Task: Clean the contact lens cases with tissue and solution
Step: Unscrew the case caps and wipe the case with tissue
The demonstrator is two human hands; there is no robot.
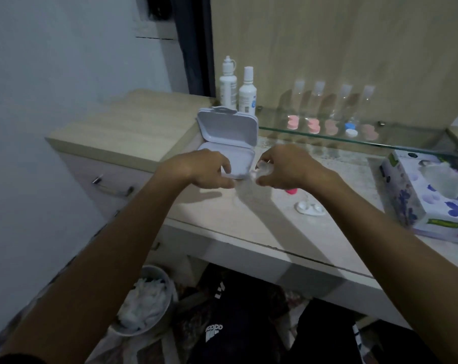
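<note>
An open lilac hinged box [229, 132] stands on the counter with its lid up. My left hand [204, 172] grips the box's front edge. My right hand [283, 166] pinches a small pale translucent piece [264, 168] beside the box; what it is cannot be made out. A white lens case [310, 208] lies on the counter to the right, and a pink cap [291, 191] peeks from under my right wrist. Two white solution bottles [238, 88] stand behind the box. A tissue box [432, 195] sits at the far right.
A glass shelf [419, 143] at the back carries pink and blue lens cases [333, 127] and several clear small bottles [333, 98]. A bin of used tissues [143, 300] stands on the floor under the counter. A drawer unit [112, 143] is at the left.
</note>
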